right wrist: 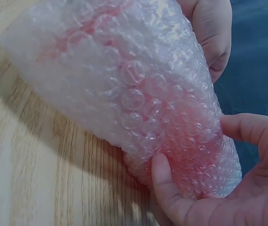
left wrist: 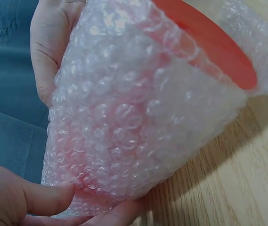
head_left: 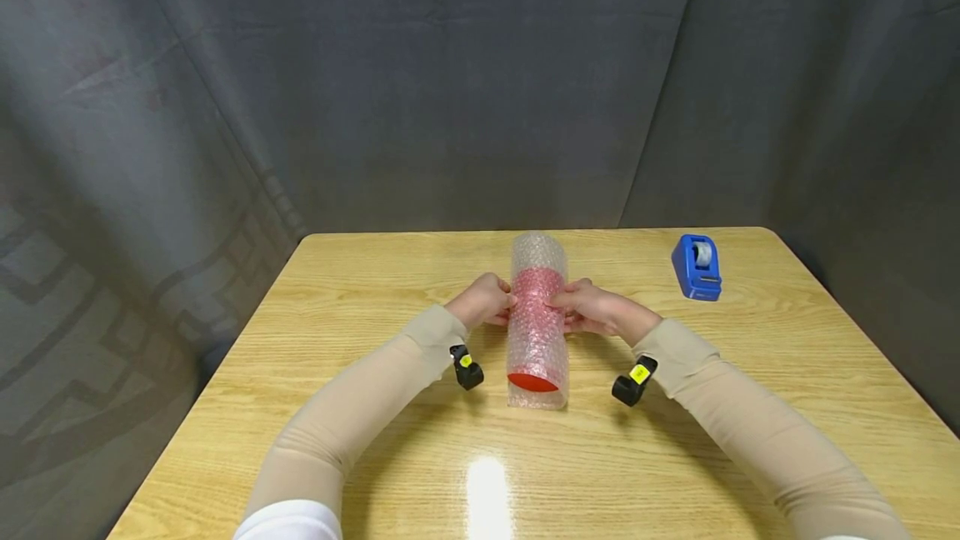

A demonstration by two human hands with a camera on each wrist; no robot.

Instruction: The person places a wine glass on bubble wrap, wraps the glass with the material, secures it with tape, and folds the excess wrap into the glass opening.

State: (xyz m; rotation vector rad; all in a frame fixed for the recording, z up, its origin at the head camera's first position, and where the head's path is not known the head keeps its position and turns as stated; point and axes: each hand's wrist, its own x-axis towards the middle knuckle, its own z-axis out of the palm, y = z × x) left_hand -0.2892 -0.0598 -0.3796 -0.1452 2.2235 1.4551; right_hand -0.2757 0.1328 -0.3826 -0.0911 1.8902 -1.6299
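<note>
A red object (head_left: 533,382) with a smooth, rounded end lies rolled in clear bubble wrap (head_left: 537,340), lengthwise on the table; the wrap extends past it at both ends. What the red object is, I cannot tell. My left hand (head_left: 483,300) holds the roll's left side, thumb (left wrist: 51,197) against the wrap and fingers passing low beneath its edge. From the right, my right hand (head_left: 596,309) grips the same roll, with its thumb and fingers (right wrist: 249,127) pressed into the bubbles. The red end (left wrist: 218,44) shows through the wrap's near opening in the left wrist view.
A blue tape dispenser (head_left: 697,267) with a roll of clear tape (head_left: 702,254) stands at the back right of the wooden table (head_left: 375,457). Dark grey curtains (head_left: 465,90) hang behind the table and on both sides.
</note>
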